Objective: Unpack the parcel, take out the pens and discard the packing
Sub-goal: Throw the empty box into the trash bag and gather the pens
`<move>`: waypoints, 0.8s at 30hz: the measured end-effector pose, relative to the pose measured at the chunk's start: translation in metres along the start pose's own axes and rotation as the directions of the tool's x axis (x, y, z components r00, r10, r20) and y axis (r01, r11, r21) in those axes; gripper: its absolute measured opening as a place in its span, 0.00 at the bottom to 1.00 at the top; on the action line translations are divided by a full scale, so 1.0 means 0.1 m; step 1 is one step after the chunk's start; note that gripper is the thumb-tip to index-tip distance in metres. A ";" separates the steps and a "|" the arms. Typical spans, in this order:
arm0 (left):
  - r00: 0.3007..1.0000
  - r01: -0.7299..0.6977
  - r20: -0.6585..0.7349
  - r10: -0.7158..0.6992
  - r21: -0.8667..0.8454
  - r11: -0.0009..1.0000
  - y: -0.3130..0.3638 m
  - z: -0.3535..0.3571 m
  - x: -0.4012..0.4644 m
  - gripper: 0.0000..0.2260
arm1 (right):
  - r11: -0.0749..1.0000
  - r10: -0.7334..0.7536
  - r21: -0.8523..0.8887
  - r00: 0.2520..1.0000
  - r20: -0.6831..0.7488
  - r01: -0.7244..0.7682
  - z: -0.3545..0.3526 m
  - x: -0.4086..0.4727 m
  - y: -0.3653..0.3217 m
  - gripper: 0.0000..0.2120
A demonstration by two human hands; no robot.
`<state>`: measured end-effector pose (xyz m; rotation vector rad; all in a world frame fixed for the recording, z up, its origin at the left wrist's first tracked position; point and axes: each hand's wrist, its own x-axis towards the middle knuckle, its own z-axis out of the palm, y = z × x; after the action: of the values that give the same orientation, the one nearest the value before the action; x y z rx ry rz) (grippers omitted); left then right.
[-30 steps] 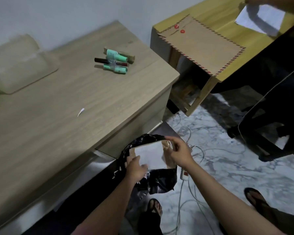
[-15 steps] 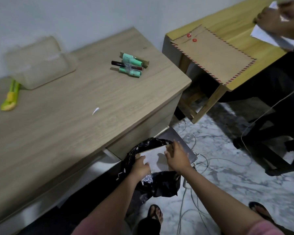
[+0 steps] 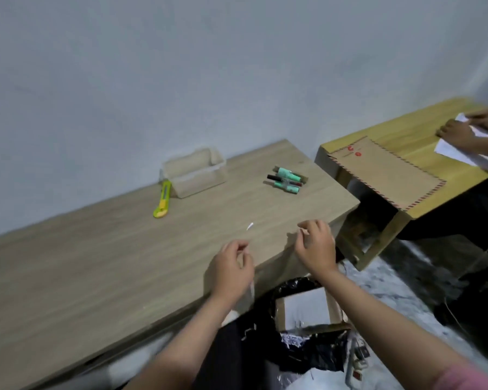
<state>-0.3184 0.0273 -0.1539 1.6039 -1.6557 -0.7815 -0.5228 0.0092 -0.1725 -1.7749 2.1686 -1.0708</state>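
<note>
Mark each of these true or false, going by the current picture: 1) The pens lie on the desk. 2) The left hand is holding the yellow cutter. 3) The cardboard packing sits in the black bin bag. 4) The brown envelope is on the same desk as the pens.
1) True. The pens lie on the desk, near its far right corner.
2) False. The yellow cutter lies on the desk, apart from the left hand.
3) True. The cardboard packing sits in the black bin bag, below the right hand.
4) False. The brown envelope lies on the neighbouring yellow table.
</note>
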 end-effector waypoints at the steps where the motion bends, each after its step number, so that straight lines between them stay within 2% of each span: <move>1: 0.998 0.009 -0.065 -0.006 0.049 0.999 -0.03 -0.20 0.11 0.11 | 1.000 -0.011 0.014 1.000 0.014 0.011 -0.01 0.11 -0.13 0.08; 3: 0.986 0.039 -0.166 -0.013 0.155 0.987 -0.11 -0.54 0.35 0.16 | 1.000 -0.023 0.020 0.999 0.044 0.023 -0.02 0.37 -0.31 0.11; 5: 0.967 0.057 -0.254 -0.007 0.189 0.980 -0.18 -0.80 0.67 0.21 | 0.999 -0.034 -0.025 0.995 0.089 0.037 0.01 0.67 -0.40 0.14; 8: 0.950 0.139 -0.307 -0.060 0.243 0.960 -0.29 -1.03 1.16 0.30 | 0.996 -0.027 -0.085 0.990 0.137 0.039 0.07 1.10 -0.32 0.18; 10: 0.938 0.161 -0.337 -0.079 0.222 0.962 -0.35 -1.04 1.51 0.35 | 0.990 -0.048 -0.126 0.984 0.173 0.070 0.16 1.41 -0.19 0.21; 14: 0.912 0.193 -0.391 -0.126 0.137 0.972 -0.35 -0.89 1.99 0.37 | 0.937 -0.085 -0.287 0.926 0.368 0.201 0.36 1.81 0.12 0.32; 16: 0.897 0.210 -0.418 -0.145 0.112 0.971 -0.38 -0.79 2.13 0.36 | 0.931 -0.135 -0.261 0.904 0.406 0.256 0.47 1.89 0.24 0.30; 19: 0.883 0.245 -0.435 -0.175 0.108 0.964 -0.47 -0.69 2.24 0.35 | 0.935 -0.210 -0.208 0.920 0.330 0.287 0.58 1.98 0.29 0.24; 24: 0.867 0.254 -0.461 -0.191 0.079 0.964 -0.52 -0.59 2.30 0.30 | 0.929 -0.281 -0.148 0.907 0.313 0.339 0.69 2.09 0.37 0.21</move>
<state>-0.2391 -0.2019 -0.1463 1.9257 -1.2220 -0.3630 -0.5775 -0.2067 -0.1790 -2.2644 1.9151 -0.6052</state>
